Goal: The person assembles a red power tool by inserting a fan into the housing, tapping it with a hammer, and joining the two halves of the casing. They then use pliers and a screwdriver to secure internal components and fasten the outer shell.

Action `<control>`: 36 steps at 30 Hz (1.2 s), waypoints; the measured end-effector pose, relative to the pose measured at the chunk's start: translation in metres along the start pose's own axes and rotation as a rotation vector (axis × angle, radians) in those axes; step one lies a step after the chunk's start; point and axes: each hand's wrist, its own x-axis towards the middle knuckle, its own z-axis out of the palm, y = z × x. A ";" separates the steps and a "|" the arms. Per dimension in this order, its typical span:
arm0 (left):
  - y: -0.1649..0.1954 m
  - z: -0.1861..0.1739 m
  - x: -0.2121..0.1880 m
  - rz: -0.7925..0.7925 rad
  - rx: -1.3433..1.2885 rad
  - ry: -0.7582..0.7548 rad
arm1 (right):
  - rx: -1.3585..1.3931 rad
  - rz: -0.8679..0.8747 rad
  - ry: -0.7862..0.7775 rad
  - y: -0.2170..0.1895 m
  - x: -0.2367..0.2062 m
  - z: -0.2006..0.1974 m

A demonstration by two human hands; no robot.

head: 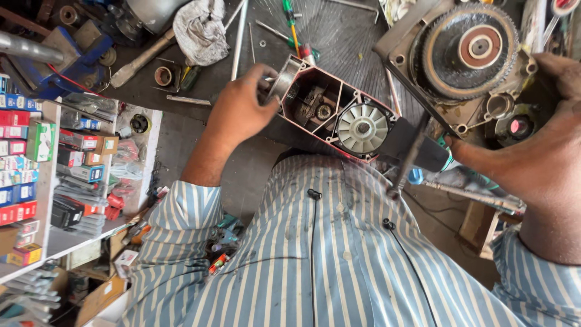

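Left hand [239, 112] curled over the end of an open red-edged metal motor housing [336, 115], fingertips pinching a silver round bearing cap [281, 82] at that end. The housing lies tilted, one end on the dark grimy workbench [200, 130] near its front edge, the other toward the person's blue-and-white striped shirt [321, 254]. Inside the housing: a white plastic finned fan wheel [362, 128] in the right bay, and small dark gear parts and a bearing [318, 109] in the left bay, divided by a rib.

Right hand [544, 139] spread and pressed against a grey cast gearbox plate [466, 66] at the bench's right side, thumb side near a dark round seat with a pink centre [514, 127]. Exact finger grip there cannot be told, as the hand is partly out of view. On the plate sits a large rusty toothed gear wheel [469, 48].

To do it well, judged: keep the cap square to its bore, turn with fingertips only, steady the plate so the housing does not roll.

Other holders: white shelf unit [51, 200] at left, packed with small red, blue and green cardboard boxes [21, 145]. A blue bench vise [60, 54] is at the bench's far left corner, a grey crumpled rag [200, 30] and a green-handled screwdriver [290, 18] along the far edge
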 end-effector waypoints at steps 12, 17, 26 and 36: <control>-0.034 0.010 0.069 -0.163 0.266 -0.404 | 0.006 0.025 -0.014 0.043 -0.028 -0.013; -0.014 -0.005 0.039 0.002 0.161 -0.187 | 0.076 0.086 -0.008 0.056 -0.043 -0.009; -0.011 0.010 0.039 0.114 0.363 -0.313 | 0.011 0.109 -0.030 0.079 -0.028 0.007; -0.002 0.026 0.018 -0.037 0.143 -0.103 | -0.297 0.093 -0.039 0.086 -0.006 0.053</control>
